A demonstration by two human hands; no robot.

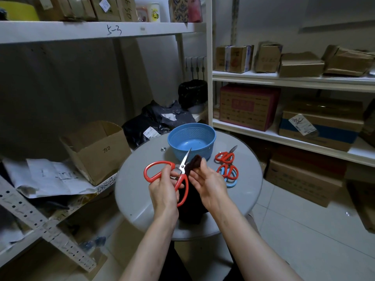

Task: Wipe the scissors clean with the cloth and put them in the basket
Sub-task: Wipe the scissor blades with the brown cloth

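One pair of large steel scissors with red handles [183, 164] is gripped in the left hand [164, 185], blades pointing up. Just right of it, the right hand [207, 183] pinches a dark cloth [194, 163] next to the blades. I judge the wiping is in hand. Next, the scissors must go into the round blue plastic basket [205, 147], just beyond both hands.

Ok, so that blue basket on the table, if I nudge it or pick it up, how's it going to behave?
Probably light: the blue basket looks like thin perforated plastic and is empty. It may slide easily on the smooth round table. Tipping seems unlikely, since it sits wide and low.
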